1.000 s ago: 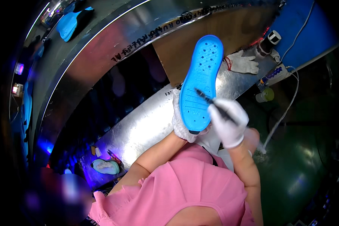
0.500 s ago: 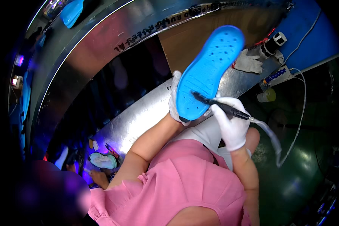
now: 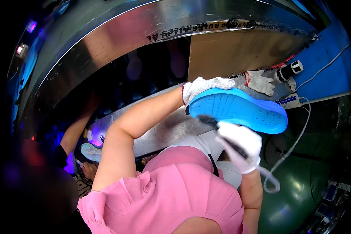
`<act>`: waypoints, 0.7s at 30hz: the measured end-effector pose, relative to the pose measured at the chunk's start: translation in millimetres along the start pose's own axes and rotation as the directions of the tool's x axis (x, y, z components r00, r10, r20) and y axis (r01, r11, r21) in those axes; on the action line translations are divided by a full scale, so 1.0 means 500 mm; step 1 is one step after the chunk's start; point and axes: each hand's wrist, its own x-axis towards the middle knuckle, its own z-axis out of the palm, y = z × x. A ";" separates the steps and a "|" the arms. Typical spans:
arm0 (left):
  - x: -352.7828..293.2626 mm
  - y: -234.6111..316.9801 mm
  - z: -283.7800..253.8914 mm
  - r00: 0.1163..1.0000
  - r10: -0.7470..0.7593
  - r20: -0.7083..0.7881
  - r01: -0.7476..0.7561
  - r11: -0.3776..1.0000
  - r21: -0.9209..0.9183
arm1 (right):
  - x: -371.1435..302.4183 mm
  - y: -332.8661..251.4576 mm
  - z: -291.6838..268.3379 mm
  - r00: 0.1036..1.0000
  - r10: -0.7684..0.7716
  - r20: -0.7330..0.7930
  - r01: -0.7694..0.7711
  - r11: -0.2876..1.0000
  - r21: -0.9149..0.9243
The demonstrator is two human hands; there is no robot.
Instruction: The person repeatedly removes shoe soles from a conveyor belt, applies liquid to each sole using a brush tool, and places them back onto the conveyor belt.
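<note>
A bright blue shoe sole (image 3: 241,111) with small holes and grooves is held up in front of me, lying nearly sideways with its toe end to the right. My left hand (image 3: 206,87), in a white knit glove, is closed round its upper edge near the heel. White-gloved too, my right hand (image 3: 240,146) is closed on a black pen-shaped tool (image 3: 208,121). The tool's blurred tip is at the sole's lower heel edge; I cannot tell whether it touches. A pale hose (image 3: 271,177) trails from the tool's back end.
Below the sole is a shiny metal bench (image 3: 167,124), with cardboard (image 3: 238,50) standing behind. At right are a spare glove (image 3: 260,82), a black-and-white cylinder (image 3: 290,71) and a white box (image 3: 290,102). Another person's hand (image 3: 89,170) is near a pale sole (image 3: 90,152) at left.
The sole has swung from upright to nearly sideways, its toe end moving right and down. My left hand now grips it from above. My right hand and the tool have moved slightly down.
</note>
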 end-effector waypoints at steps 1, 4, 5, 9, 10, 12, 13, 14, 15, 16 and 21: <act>0.010 0.004 -0.009 0.995 0.082 0.053 -0.087 0.990 0.107 | 0.000 0.016 -0.001 0.996 0.023 -0.081 -0.025 0.999 -0.024; 0.044 0.063 -0.009 0.960 -0.275 0.056 0.270 0.959 0.090 | -0.013 -0.011 -0.004 0.991 -0.061 0.122 0.095 0.951 -0.294; 0.055 0.106 0.000 0.693 -0.718 0.066 0.719 0.681 -0.138 | -0.015 -0.024 -0.005 0.986 -0.052 0.157 0.102 0.940 -0.326; 0.050 0.003 -0.051 0.903 -0.380 0.201 0.352 0.922 0.161 | -0.014 0.033 -0.014 0.994 -0.044 -0.098 0.032 0.992 -0.121; 0.052 -0.007 -0.062 0.828 -0.531 0.181 0.515 0.847 0.129 | -0.012 0.015 -0.019 0.997 -0.083 0.007 0.082 0.950 -0.303; 0.027 -0.063 -0.116 0.894 -0.391 0.221 0.349 0.914 0.206 | 0.003 -0.034 -0.033 0.987 -0.061 0.150 0.109 0.936 -0.334; 0.046 -0.014 -0.085 0.878 -0.434 0.203 0.402 0.898 0.182 | -0.002 -0.037 -0.035 0.986 -0.055 0.157 0.106 0.934 -0.340; 0.060 0.041 -0.056 0.862 -0.475 0.176 0.451 0.878 0.158 | -0.010 -0.019 -0.035 0.996 -0.060 0.062 0.075 0.953 -0.293; 0.070 0.100 -0.028 0.846 -0.515 0.142 0.499 0.856 0.131 | -0.006 -0.003 -0.038 0.995 -0.080 -0.064 0.061 0.964 -0.258; 0.054 0.022 -0.069 0.943 -0.158 0.292 0.101 0.974 0.202 | -0.003 -0.002 -0.034 0.997 -0.068 -0.021 0.059 0.955 -0.291; 0.045 0.063 -0.078 0.919 0.198 0.340 -0.305 0.905 0.296 | -0.019 -0.017 -0.041 0.990 -0.123 0.067 0.139 0.899 -0.414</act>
